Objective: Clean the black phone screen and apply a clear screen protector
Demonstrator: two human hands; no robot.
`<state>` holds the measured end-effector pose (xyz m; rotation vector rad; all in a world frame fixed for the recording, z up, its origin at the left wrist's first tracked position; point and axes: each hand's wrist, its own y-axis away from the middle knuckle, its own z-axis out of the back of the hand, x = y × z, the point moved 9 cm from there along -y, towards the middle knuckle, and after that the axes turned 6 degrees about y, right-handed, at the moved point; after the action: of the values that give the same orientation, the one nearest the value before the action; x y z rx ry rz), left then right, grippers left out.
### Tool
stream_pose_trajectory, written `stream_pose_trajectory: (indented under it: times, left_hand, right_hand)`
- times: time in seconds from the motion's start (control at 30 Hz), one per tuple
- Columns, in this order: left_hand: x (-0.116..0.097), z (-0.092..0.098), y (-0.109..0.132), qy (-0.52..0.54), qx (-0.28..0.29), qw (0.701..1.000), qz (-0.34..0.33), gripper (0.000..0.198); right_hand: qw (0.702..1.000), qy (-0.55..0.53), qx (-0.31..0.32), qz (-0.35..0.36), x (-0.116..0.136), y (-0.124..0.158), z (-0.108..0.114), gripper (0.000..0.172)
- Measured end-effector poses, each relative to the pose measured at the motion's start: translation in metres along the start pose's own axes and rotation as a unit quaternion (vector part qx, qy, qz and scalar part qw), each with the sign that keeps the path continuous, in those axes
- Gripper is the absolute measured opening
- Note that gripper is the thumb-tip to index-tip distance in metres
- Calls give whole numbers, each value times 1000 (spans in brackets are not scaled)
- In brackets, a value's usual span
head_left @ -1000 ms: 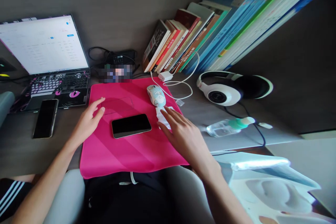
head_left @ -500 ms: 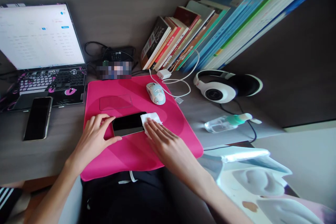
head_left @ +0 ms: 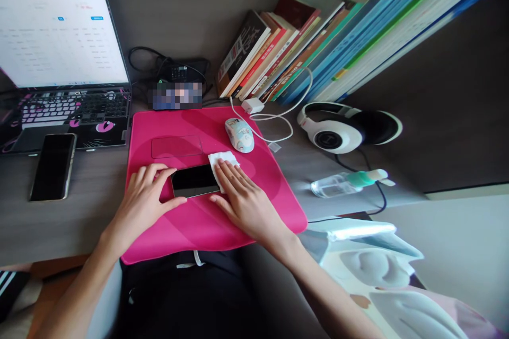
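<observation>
A black smartphone (head_left: 194, 180) lies face up on a pink desk mat (head_left: 222, 230). My left hand (head_left: 143, 193) holds its left end, with the thumb at the near edge and the fingers at the far corner. Over the phone's right end lies a white tissue (head_left: 222, 159). My right hand (head_left: 244, 196) presses the tissue down with flat fingers, its thumb out to the side. Just beyond the phone lies a thin transparent rectangular sheet (head_left: 177, 146). A patterned mouse (head_left: 239, 135) sits at the mat's upper right.
A laptop (head_left: 71, 106) stands at left, with a second phone (head_left: 53, 167) at its front edge. Leaning books (head_left: 254, 58) line the back. A white charger (head_left: 253, 105) with cable, headphones (head_left: 334, 135) and a clear spray bottle (head_left: 338, 185) lie to the right.
My right hand and the tissue have shifted slightly left and toward the phone's far edge, and the right thumb now shows. My left hand keeps its hold. The camera view has shifted a little.
</observation>
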<state>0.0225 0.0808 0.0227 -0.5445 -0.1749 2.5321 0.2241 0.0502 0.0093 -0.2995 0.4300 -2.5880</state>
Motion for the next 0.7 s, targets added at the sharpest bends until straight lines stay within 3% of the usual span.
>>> stream_pose_trajectory:
  times: [0.23, 0.43, 0.53, 0.7]
  left_hand:
    - [-1, 0, -1, 18, 7, 1000, 0, 61]
    - [1, -1, 0, 23, 5, 1000, -6, 62]
    - [1, -2, -1, 5, -2, 1000, -9, 64]
    - [-3, -2, -1, -10, -1, 1000, -6, 63]
  right_hand:
    - [1000, 27, -12, 9, 26, 38, 14, 88]
    - [1000, 7, 7, -8, 14, -4, -1, 73]
    - [1000, 8, 10, -20, 11, -19, -8, 75]
    - [1000, 6, 13, 5, 35, 7, -2, 84]
